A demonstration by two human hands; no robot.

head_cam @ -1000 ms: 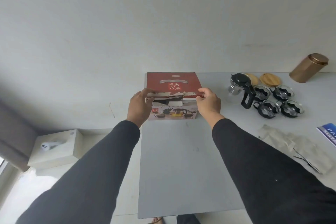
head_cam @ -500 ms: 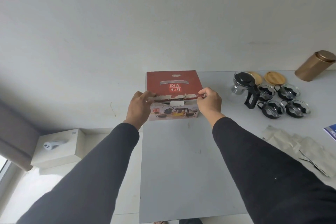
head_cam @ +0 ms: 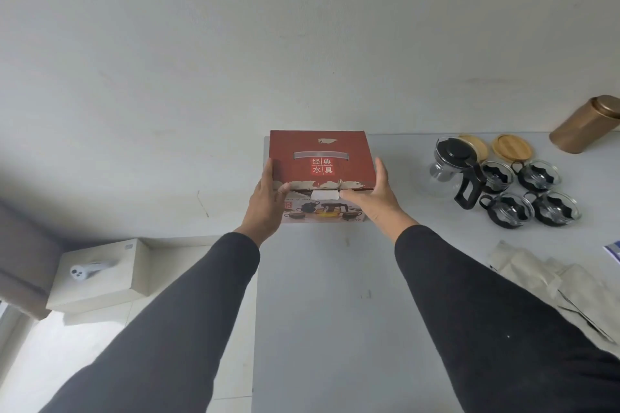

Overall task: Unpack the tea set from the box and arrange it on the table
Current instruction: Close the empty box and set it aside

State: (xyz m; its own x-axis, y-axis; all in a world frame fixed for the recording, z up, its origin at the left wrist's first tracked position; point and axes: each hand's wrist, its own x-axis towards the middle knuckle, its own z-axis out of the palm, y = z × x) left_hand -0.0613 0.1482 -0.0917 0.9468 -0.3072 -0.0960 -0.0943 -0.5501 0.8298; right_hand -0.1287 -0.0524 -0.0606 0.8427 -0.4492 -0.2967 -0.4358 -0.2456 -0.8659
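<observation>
A red tea-set box (head_cam: pixel 320 157) with its lid down stands at the far left corner of the grey table (head_cam: pixel 335 312). My left hand (head_cam: pixel 266 203) lies flat against its left side, thumb on the front edge. My right hand (head_cam: pixel 372 198) presses the right side the same way, fingers straight. To the right stand a glass teapot (head_cam: pixel 451 171) with a black lid and handle, and several glass cups (head_cam: pixel 510 209) in black holders. Two round wooden lids (head_cam: pixel 511 146) lie behind them.
A bronze canister (head_cam: pixel 587 124) lies at the far right by the wall. Crumpled grey wrapping paper (head_cam: pixel 543 278) covers the table's right edge, with a blue booklet (head_cam: pixel 612 250) beside it. Left of the table, lower down, sits a white box (head_cam: pixel 100 271).
Both hands have left the lid's front edge and moved out to the box's sides, fingers now straight. The lid's front gap has closed.
</observation>
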